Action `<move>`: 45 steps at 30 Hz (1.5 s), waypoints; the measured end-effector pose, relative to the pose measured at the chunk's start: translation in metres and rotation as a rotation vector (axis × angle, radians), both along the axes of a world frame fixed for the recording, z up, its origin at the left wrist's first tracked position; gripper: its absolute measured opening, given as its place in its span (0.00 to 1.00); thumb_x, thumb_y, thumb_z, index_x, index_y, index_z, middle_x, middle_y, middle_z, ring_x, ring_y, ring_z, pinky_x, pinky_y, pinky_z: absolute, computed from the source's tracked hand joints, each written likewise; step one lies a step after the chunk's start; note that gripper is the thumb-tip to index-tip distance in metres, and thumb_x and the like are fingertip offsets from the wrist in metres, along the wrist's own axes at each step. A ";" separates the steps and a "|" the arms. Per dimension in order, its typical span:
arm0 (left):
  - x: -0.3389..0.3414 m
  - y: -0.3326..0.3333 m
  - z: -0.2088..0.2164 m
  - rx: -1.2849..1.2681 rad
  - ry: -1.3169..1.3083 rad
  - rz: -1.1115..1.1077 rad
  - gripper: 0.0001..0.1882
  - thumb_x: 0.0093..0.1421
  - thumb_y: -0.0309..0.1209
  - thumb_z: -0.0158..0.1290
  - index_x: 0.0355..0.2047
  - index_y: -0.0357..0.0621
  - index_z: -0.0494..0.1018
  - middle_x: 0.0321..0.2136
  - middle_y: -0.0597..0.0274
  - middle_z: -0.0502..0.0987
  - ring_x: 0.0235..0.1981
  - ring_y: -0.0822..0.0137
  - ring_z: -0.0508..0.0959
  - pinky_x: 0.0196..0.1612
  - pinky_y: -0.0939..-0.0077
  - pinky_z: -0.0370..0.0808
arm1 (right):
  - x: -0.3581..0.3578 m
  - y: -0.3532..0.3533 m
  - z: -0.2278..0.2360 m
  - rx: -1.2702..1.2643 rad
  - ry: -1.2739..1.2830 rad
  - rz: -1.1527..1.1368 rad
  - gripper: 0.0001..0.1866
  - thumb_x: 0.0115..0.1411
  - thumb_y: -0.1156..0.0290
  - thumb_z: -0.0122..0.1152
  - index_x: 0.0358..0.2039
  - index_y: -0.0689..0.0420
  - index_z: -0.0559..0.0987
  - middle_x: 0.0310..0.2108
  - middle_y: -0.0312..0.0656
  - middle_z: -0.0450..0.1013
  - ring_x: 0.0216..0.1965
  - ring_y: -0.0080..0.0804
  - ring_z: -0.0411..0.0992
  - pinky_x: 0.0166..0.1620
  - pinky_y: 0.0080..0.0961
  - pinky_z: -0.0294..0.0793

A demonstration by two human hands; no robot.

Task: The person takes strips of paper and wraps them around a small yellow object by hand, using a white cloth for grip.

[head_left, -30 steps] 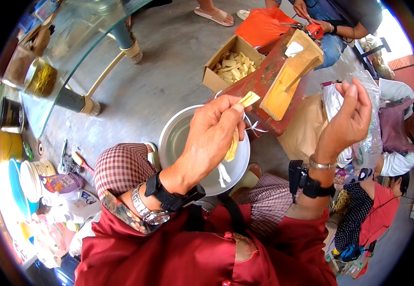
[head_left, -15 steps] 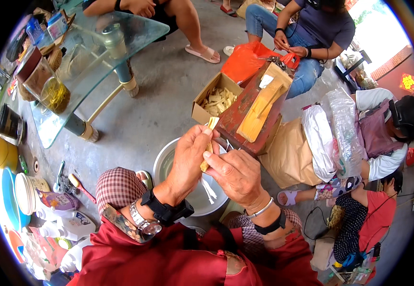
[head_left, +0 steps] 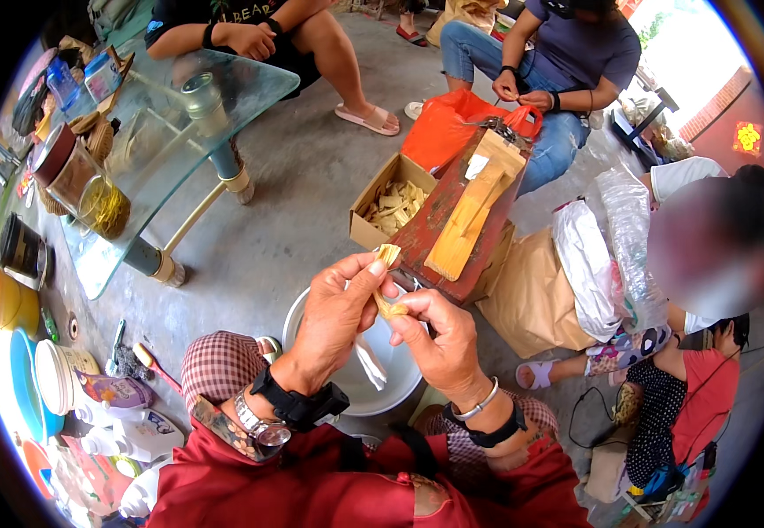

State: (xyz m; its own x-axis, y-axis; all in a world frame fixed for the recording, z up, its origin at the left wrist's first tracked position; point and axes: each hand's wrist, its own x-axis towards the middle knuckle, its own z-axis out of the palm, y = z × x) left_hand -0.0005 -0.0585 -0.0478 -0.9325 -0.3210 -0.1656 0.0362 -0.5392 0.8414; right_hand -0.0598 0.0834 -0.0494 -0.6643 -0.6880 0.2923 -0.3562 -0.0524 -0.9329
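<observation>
Over a pale basin (head_left: pixel 388 398), my left hand (head_left: pixel 340 308) pinches a folded, yellowish dried strip (head_left: pixel 389 255) that sticks up past the fingertips. My right hand (head_left: pixel 442 339) grips its lower end (head_left: pixel 388 307) between thumb and fingers. I cannot tell what the strip is made of. Thin white strips (head_left: pixel 370 363) hang below the hands, over the basin; where they begin is hidden. Just beyond is a cardboard box (head_left: pixel 366 233) holding similar yellowish pieces (head_left: pixel 395 207). Beside it stands a worn red wooden bench (head_left: pixel 417 255) with a long wooden piece (head_left: pixel 470 220) on top.
A glass table (head_left: pixel 171 132) bearing a jar (head_left: pixel 69 167) stands at the far left. Buckets (head_left: pixel 52 377), bottles (head_left: pixel 140 433) and a brush (head_left: pixel 149 356) crowd the left floor. Two people sit opposite, one beside a red plastic bag (head_left: pixel 444 128); others sit at right near a brown paper sack (head_left: pixel 532 295).
Both hands have come slightly lower in the picture, still holding the strip. My right hand has turned, its fingers less curled over. At right, a person's head has moved nearer.
</observation>
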 end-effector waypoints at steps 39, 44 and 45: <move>0.025 -0.016 0.048 -0.260 0.282 -0.425 0.14 0.59 0.32 0.53 0.39 0.32 0.78 0.28 0.52 0.77 0.17 0.76 0.68 0.18 0.84 0.62 | 0.008 0.013 0.024 -0.328 -0.457 -0.127 0.09 0.66 0.68 0.50 0.37 0.62 0.69 0.25 0.37 0.69 0.23 0.23 0.70 0.29 0.19 0.71; 0.026 -0.015 0.046 -0.293 0.342 -0.449 0.14 0.60 0.31 0.53 0.39 0.31 0.78 0.30 0.50 0.77 0.17 0.76 0.68 0.19 0.83 0.63 | 0.009 0.010 0.023 -0.419 -0.736 -0.088 0.09 0.66 0.67 0.50 0.37 0.60 0.69 0.26 0.35 0.68 0.24 0.24 0.69 0.30 0.21 0.71; 0.027 -0.014 0.048 -0.323 0.354 -0.457 0.13 0.60 0.31 0.53 0.38 0.31 0.78 0.30 0.49 0.77 0.17 0.75 0.68 0.19 0.82 0.64 | 0.009 0.010 0.023 -0.421 -0.765 -0.073 0.09 0.66 0.67 0.50 0.37 0.60 0.69 0.26 0.35 0.68 0.24 0.25 0.69 0.30 0.21 0.71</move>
State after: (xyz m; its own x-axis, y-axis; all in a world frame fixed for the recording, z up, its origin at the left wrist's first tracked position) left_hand 0.0264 -0.0730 0.0003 -0.9670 0.1373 0.2145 0.1681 -0.2888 0.9425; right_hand -0.0512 0.0939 -0.0267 -0.8199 -0.5716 -0.0311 0.3434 -0.4477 -0.8256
